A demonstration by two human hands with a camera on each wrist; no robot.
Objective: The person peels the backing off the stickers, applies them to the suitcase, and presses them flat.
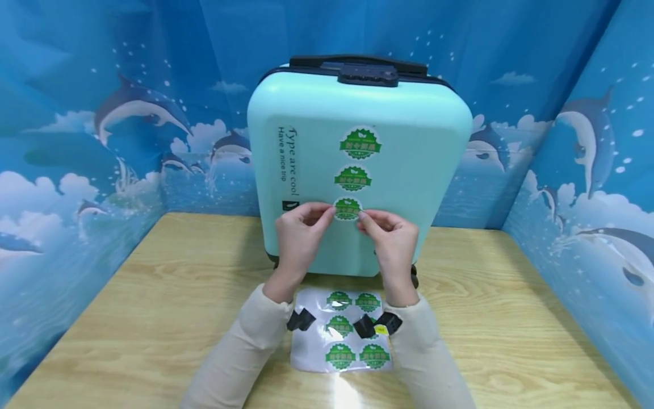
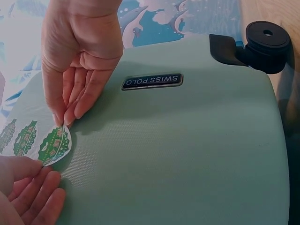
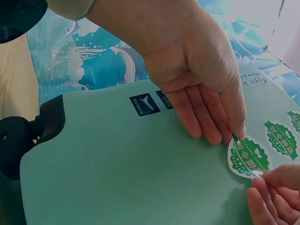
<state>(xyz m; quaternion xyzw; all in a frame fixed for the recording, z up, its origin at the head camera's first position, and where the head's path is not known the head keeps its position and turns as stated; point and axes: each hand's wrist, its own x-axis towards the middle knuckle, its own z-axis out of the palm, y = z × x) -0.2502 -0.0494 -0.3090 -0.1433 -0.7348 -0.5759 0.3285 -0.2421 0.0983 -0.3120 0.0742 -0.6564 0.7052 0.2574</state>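
Note:
In the head view, a round green sticker (image 1: 347, 209) with a white border is held at the front of a mint-green suitcase (image 1: 327, 250). My left hand (image 1: 302, 234) pinches its left edge between thumb and fingers. The opposite edge is pinched by my right hand (image 1: 392, 236). Both wrist views show the sticker (image 2: 55, 146) between the fingertips, close to the shell; how much of it touches cannot be told. Two matching stickers, an upper one (image 1: 360, 143) and a lower one (image 1: 353, 178), are on the suitcase above it in a column.
A backing sheet (image 1: 309, 355) with several green stickers lies on the wooden table (image 1: 153, 318), below my forearms. The suitcase stands upright, with a black handle (image 1: 357, 58) on top and wheels (image 2: 267, 40) at its base. Dolphin-print curtains (image 1: 204, 34) surround the table.

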